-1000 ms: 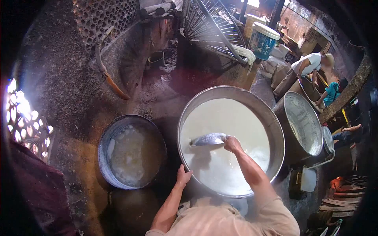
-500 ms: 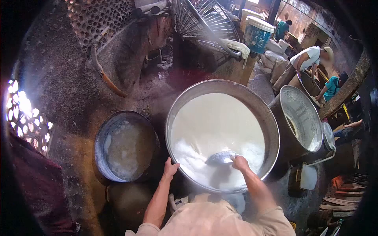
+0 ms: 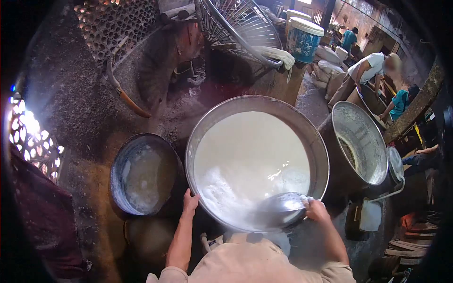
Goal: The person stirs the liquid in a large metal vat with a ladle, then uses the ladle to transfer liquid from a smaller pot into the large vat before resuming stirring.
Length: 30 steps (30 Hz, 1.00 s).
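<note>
A large round metal pan (image 3: 200,137) holds a whitish liquid with foam near its front edge. My left hand (image 3: 190,202) grips the pan's rim at the front left. In my right hand (image 3: 316,209) is a shiny metal scoop (image 3: 285,202), resting at the liquid's surface near the front right side of the pan. The fingers of that hand are closed round the scoop's end.
A smaller round basin (image 3: 118,184) with cloudy liquid stands at the left. To the right is a tall metal vat (image 3: 377,146). A blue bucket (image 3: 303,42) stands behind. Several people work at the back right, one in a white shirt (image 3: 370,68).
My right hand has moved right with the scoop, which now lies nearer the pan's right side. The pan appears slightly further left in view, with my left hand still at its rim.
</note>
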Each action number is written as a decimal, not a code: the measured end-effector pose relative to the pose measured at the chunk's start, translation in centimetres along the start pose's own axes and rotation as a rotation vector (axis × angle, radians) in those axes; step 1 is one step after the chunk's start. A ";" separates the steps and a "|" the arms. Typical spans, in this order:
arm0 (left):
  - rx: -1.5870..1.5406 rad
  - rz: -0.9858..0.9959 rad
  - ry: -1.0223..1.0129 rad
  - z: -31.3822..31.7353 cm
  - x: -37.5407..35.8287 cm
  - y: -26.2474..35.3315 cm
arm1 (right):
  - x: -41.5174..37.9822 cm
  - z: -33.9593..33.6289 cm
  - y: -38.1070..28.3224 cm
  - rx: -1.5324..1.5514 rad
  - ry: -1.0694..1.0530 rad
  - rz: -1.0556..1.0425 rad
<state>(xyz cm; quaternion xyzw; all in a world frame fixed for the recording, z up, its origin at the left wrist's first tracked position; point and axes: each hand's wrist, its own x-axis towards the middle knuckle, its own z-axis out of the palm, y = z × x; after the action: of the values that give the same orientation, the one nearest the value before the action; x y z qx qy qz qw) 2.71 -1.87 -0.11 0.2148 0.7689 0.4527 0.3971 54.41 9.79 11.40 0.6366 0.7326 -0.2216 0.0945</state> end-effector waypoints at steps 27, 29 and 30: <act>0.068 -0.011 0.010 -0.4 -1.0 1.6 | 10.2 7.2 -8.5 0.443 0.132 0.099; 0.110 0.003 0.042 -0.2 -1.5 2.0 | 9.5 9.0 -9.8 0.458 0.085 0.127; 0.110 0.002 0.036 -0.2 -1.3 1.5 | 9.2 9.7 -10.3 0.438 0.051 0.127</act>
<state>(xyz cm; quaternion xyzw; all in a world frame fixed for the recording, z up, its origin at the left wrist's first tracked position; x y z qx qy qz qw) 3.30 -2.14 1.79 0.2287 0.7996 0.4137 0.3703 41.36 12.72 1.03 0.6923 0.6274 -0.3530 -0.0509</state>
